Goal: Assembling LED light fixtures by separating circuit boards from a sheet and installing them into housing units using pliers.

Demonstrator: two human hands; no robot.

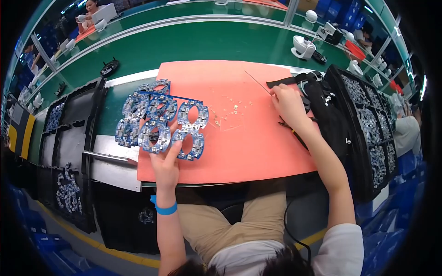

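Note:
My left hand [165, 169] is closed around the lower edge of a panel of blue circuit boards [189, 117] with round cutouts. Its fingers go partly behind the boards. More blue boards [133, 108] lie beside and partly under that panel. My right hand [289, 105] is closed in a pinch on a thin, stiff strip [257, 82] that points up and to the left. Cutters with black and yellow handles [299, 138] lie beside my right forearm, partly hidden by it. Small broken bits [235, 106] are scattered between my hands on the orange mat [258, 152].
A black compartment tray full of boards [368, 122] stands at the right, past a black cloth-like bundle [324, 119]. Black trays [76, 108] stand at the left, some holding boards. A metal rod [108, 156] lies left of the mat. White devices [303, 47] stand at the back right.

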